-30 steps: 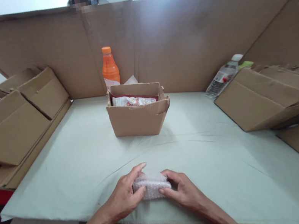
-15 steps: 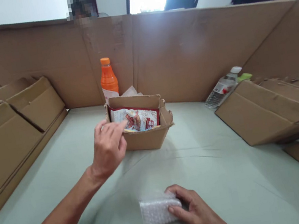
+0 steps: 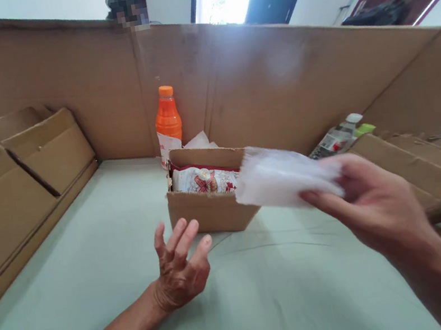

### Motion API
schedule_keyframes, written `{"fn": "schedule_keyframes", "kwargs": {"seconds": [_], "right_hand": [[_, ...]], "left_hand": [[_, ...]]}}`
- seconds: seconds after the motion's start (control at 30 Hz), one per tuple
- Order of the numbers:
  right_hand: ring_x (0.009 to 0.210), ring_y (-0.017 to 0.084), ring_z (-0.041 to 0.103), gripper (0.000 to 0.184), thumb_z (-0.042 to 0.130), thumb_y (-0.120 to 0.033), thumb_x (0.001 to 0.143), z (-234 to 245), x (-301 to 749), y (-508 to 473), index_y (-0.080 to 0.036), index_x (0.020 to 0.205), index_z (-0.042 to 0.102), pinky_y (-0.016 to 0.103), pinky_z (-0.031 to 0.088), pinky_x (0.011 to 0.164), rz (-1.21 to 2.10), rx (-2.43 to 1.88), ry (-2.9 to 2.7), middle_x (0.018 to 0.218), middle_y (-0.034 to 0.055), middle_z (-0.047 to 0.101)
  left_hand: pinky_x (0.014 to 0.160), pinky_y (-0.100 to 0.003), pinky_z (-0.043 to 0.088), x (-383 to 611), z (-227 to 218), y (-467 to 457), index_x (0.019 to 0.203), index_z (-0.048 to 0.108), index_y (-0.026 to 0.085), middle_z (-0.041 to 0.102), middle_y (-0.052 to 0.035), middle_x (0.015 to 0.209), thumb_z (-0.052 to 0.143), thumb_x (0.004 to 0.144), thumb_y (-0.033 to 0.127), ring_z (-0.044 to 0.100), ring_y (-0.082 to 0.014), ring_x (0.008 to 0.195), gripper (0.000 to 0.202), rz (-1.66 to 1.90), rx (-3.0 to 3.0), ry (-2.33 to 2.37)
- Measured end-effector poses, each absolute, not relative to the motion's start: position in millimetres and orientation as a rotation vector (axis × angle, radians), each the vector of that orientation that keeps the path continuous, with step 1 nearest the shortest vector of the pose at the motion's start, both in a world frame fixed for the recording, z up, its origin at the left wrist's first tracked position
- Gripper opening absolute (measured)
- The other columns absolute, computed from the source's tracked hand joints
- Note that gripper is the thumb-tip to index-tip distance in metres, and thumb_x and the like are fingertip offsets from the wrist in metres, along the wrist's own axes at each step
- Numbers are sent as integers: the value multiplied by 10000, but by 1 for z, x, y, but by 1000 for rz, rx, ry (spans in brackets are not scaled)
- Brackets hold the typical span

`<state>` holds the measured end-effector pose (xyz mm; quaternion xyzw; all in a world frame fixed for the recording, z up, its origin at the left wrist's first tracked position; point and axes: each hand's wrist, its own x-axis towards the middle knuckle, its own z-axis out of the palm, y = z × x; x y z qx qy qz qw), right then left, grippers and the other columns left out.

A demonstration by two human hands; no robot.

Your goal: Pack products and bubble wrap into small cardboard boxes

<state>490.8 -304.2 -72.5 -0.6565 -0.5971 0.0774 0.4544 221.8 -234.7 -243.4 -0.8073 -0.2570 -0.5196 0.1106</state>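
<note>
The right hand [image 3: 375,206] grips a bubble-wrapped packet [image 3: 282,177] (blurred) beside the small box [image 3: 207,213]; the left hand [image 3: 178,266] rests open on the surface [image 3: 91,256].

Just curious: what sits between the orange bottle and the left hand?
An open cardboard box holding a snack packet, in the head view.

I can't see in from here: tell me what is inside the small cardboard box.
A red and white printed packet lies in the small cardboard box. Its right end is hidden behind the white wrapped bundle in the right hand; anything under the packet cannot be seen.
</note>
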Motion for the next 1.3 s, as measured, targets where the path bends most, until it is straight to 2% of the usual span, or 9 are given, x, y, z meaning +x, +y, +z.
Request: {"fn": "schedule_keyframes", "kwargs": {"seconds": [0.1, 0.23, 0.43, 0.6, 0.73, 0.9, 1.03, 1.2, 1.3], "right_hand": [[712, 178, 605, 243, 705, -397, 782, -58, 473, -243, -228, 935, 622, 302, 485, 651, 209, -1581, -1672, 815, 12, 662], [704, 161, 576, 216, 650, -323, 773, -68, 458, -181, -189, 938, 610, 270, 449, 634, 224, -1641, -1814, 801, 9, 656], [739, 172, 618, 146, 705, -317, 753, -83, 445, -144, -204, 842, 678, 247, 371, 597, 224, -2124, -2333, 813, 8, 709], [783, 246, 693, 180, 764, -301, 717, -75, 437, -135, -213, 874, 754, 286, 417, 617, 124, -2181, -2704, 836, 75, 750], [792, 252, 712, 229, 750, -397, 760, -69, 425, -132, -212, 895, 768, 297, 461, 651, 131, -2123, -2830, 838, 79, 761], [854, 293, 721, 100, 724, -258, 787, -72, 410, -136, -180, 833, 765, 323, 468, 697, -113, -2125, -2822, 847, 125, 768], [787, 259, 707, 50, 691, -203, 807, -79, 409, -138, -198, 786, 737, 297, 429, 645, 159, -2063, -2827, 823, 92, 762], [661, 209, 641, 117, 663, -196, 811, -83, 414, -132, -197, 695, 670, 281, 382, 587, 330, -2066, -2785, 697, 51, 707], [648, 173, 622, 144, 636, -215, 841, -86, 421, -127, -191, 701, 660, 256, 373, 564, 472, -1987, -2824, 694, 21, 695]], "left_hand": [[1217, -588, 233, 226, -264, -238, 1284, 564, 230, 646, -126, 1350, 548, 773, 24, 427, -269, 1447, 551, -1458, -2501, -626], [1204, -574, 272, 229, -270, -236, 1282, 592, 216, 664, -125, 1336, 509, 765, 45, 448, -270, 1427, 551, -1453, -2567, -604], [1147, -581, 344, 231, -271, -231, 1153, 661, 182, 689, -136, 1275, 533, 749, 92, 519, -301, 1339, 433, -1472, -2643, -625], [1114, -602, 371, 233, -273, -229, 1085, 679, 173, 699, -133, 1234, 541, 705, 64, 550, -311, 1288, 418, -1523, -2717, -663], [1085, -607, 399, 234, -274, -227, 1048, 684, 172, 710, -133, 1194, 547, 681, 53, 573, -319, 1256, 409, -1545, -2743, -695], [1064, -599, 424, 235, -277, -226, 1029, 680, 173, 718, -135, 1165, 547, 680, 51, 593, -325, 1227, 393, -1556, -2776, -733], [1043, -591, 440, 236, -278, -226, 1029, 671, 168, 725, -130, 1146, 546, 687, 49, 598, -323, 1211, 383, -1561, -2807, -740], [1027, -583, 444, 236, -277, -225, 1023, 667, 168, 727, -124, 1144, 539, 696, 52, 610, -326, 1184, 371, -1540, -2831, -743], [1017, -576, 447, 235, -276, -225, 1022, 665, 173, 730, -116, 1134, 539, 706, 55, 615, -323, 1169, 360, -1535, -2831, -760]]}}
